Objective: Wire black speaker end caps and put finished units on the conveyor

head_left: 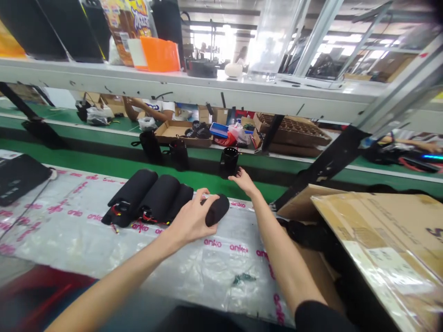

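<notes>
Over the plastic sheet (pixel 187 274), the left hand (pixel 194 215) grips a half-hidden, round-ended black roll (pixel 218 210); beyond, the right hand (pixel 245 181) nears a black canister (pixel 229 160), hold unclear.

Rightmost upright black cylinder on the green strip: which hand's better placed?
Right, I'd say. The right hand is by the base of the upright cylinder; the left hand holds a black roll.

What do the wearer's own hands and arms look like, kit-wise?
Left hand and right hand ungloved, no watch or bracelet visible. Short black sleeve shows near the right elbow, plain as far as visible; no left sleeve in view.
</notes>
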`<state>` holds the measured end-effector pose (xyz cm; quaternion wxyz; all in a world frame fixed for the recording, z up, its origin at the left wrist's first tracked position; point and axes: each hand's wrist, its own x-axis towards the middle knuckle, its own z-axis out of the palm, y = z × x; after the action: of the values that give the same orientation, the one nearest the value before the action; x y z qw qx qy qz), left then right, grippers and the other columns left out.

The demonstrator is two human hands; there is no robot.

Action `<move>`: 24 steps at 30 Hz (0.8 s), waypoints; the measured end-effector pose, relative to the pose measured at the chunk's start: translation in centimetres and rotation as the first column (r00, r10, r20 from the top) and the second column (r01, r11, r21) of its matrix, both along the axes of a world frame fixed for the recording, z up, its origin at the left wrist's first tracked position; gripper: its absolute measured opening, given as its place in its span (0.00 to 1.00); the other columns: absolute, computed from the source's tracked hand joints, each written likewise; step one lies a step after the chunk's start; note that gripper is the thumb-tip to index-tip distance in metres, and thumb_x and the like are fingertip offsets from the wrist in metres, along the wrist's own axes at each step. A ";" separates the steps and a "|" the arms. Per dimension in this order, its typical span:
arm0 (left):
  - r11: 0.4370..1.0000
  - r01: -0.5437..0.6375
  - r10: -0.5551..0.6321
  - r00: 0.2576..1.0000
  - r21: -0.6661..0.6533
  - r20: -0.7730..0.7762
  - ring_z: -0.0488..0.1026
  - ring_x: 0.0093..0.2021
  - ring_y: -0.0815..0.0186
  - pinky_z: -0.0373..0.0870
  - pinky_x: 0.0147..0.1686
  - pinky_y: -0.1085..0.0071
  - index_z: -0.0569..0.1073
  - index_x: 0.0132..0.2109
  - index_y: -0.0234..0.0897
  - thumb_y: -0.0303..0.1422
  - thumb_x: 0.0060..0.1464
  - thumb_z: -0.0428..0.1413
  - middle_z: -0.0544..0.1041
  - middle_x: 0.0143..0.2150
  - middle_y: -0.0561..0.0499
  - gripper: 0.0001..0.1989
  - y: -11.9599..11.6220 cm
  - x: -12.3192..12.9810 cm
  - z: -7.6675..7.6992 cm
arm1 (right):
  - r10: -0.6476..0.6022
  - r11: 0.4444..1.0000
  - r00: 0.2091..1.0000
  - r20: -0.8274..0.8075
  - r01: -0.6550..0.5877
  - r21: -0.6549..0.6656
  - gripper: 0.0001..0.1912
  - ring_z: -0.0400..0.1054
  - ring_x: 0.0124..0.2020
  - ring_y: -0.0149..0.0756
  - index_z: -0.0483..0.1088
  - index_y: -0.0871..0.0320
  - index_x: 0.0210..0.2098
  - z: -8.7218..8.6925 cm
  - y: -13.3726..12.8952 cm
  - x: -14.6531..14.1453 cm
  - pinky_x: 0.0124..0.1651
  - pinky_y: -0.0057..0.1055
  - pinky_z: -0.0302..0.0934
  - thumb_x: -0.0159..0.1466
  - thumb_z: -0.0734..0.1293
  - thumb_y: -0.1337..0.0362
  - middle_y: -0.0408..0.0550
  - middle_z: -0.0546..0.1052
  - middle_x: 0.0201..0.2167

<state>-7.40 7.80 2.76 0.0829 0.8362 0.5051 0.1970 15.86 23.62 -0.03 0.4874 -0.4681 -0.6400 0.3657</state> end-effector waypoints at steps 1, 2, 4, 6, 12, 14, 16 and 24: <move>0.999 0.047 -0.047 0.998 0.001 0.028 0.82 0.48 0.51 0.83 0.45 0.54 0.67 0.68 0.44 0.37 0.52 0.67 0.65 0.66 0.38 0.38 -0.1 -0.2 1.1 | 0.055 0.998 0.998 -0.004 -0.055 -0.023 0.28 0.77 0.60 0.51 0.74 0.57 0.61 0.2 -1.7 1.0 0.61 0.53 0.74 0.68 0.75 0.48 0.58 0.79 0.61; 0.994 0.109 -0.109 0.993 0.004 0.041 0.82 0.46 0.52 0.84 0.43 0.54 0.67 0.67 0.44 0.39 0.51 0.68 0.66 0.65 0.39 0.37 -0.3 -0.3 2.2 | 0.134 0.990 0.991 -0.012 -0.134 -0.047 0.33 0.76 0.62 0.52 0.75 0.55 0.62 0.2 -3.7 1.9 0.64 0.53 0.72 0.64 0.77 0.45 0.59 0.79 0.62; 0.964 0.267 -0.267 0.963 -0.005 0.035 0.82 0.47 0.51 0.84 0.44 0.55 0.69 0.65 0.44 0.40 0.51 0.69 0.67 0.65 0.39 0.36 -0.6 0.1 3.7 | 0.301 0.950 0.953 -0.030 -0.302 -0.073 0.44 0.74 0.66 0.53 0.73 0.51 0.66 -0.1 -8.8 3.5 0.68 0.53 0.70 0.54 0.82 0.43 0.56 0.79 0.64; 0.895 0.445 -0.444 0.895 -0.038 0.028 0.82 0.49 0.49 0.84 0.45 0.56 0.71 0.64 0.43 0.41 0.50 0.70 0.67 0.66 0.37 0.35 -1.0 0.9 4.3 | 0.539 0.839 0.842 0.009 -0.536 -0.094 0.56 0.67 0.73 0.55 0.65 0.49 0.73 -0.9 -14.5 4.1 0.74 0.56 0.61 0.49 0.85 0.48 0.55 0.73 0.71; 0.779 0.626 -0.600 0.756 -0.021 0.263 0.71 0.69 0.41 0.76 0.64 0.49 0.67 0.70 0.45 0.47 0.50 0.74 0.65 0.72 0.34 0.44 -2.6 1.7 1.8 | 0.234 0.954 0.970 -0.068 -0.243 -0.178 0.56 0.69 0.69 0.59 0.65 0.51 0.70 -5.0 -24.8 1.1 0.73 0.57 0.62 0.47 0.87 0.53 0.58 0.75 0.66; 0.856 0.516 -0.462 0.765 0.001 0.449 0.66 0.73 0.42 0.71 0.69 0.46 0.65 0.72 0.48 0.49 0.49 0.75 0.65 0.72 0.35 0.48 -3.3 1.7 -0.4 | 0.037 0.982 0.995 -0.092 -0.053 -0.182 0.56 0.72 0.66 0.58 0.65 0.51 0.67 -6.1 -25.6 0.5 0.72 0.56 0.63 0.44 0.88 0.52 0.57 0.75 0.64; 0.901 0.427 -0.297 0.738 -0.079 0.607 0.66 0.74 0.44 0.68 0.71 0.45 0.63 0.73 0.49 0.49 0.52 0.74 0.66 0.73 0.37 0.47 -4.5 2.3 -3.1 | -0.127 0.979 0.986 -0.108 0.107 -0.174 0.56 0.73 0.64 0.57 0.63 0.51 0.66 -7.0 -25.9 0.5 0.70 0.54 0.66 0.44 0.88 0.51 0.57 0.75 0.63; 0.826 0.519 -0.112 0.534 -0.220 0.838 0.52 0.81 0.46 0.51 0.79 0.43 0.42 0.82 0.49 0.49 0.67 0.61 0.52 0.83 0.38 0.49 -8.6 7.6 -9.5 | -0.066 0.997 0.982 -0.180 0.061 -0.037 0.49 0.57 0.77 0.60 0.48 0.50 0.77 -8.3 -28.7 2.6 0.78 0.60 0.52 0.66 0.69 0.39 0.59 0.63 0.75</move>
<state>0.22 -0.77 -6.73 0.5228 0.6946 0.2788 0.4081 18.41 -5.09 -8.30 0.5474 -0.4607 -0.5721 0.4010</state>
